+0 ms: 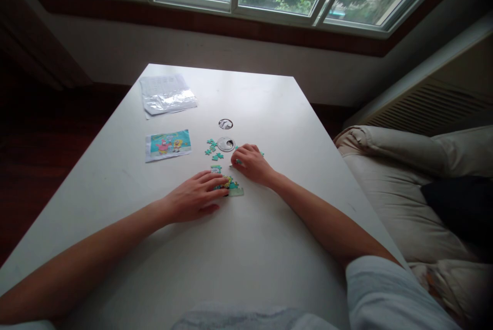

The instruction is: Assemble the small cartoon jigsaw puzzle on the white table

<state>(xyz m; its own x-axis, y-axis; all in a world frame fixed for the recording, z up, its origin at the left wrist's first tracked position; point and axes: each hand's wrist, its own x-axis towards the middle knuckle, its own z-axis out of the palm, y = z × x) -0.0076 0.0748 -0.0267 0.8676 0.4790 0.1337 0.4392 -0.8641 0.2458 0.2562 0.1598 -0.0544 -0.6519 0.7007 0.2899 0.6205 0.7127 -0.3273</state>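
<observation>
My left hand lies flat on the white table, its fingertips resting on a small joined patch of jigsaw pieces. Curled over a loose teal piece, my right hand pinches it with its fingertips just beyond the patch. Several loose teal puzzle pieces lie scattered a little farther away. A printed reference picture with cartoon figures lies to the left of them.
A round metal lid and a cable hole sit near the loose pieces. A clear plastic bag on paper lies at the far left. A cushioned sofa stands beside the table's right edge, windows beyond.
</observation>
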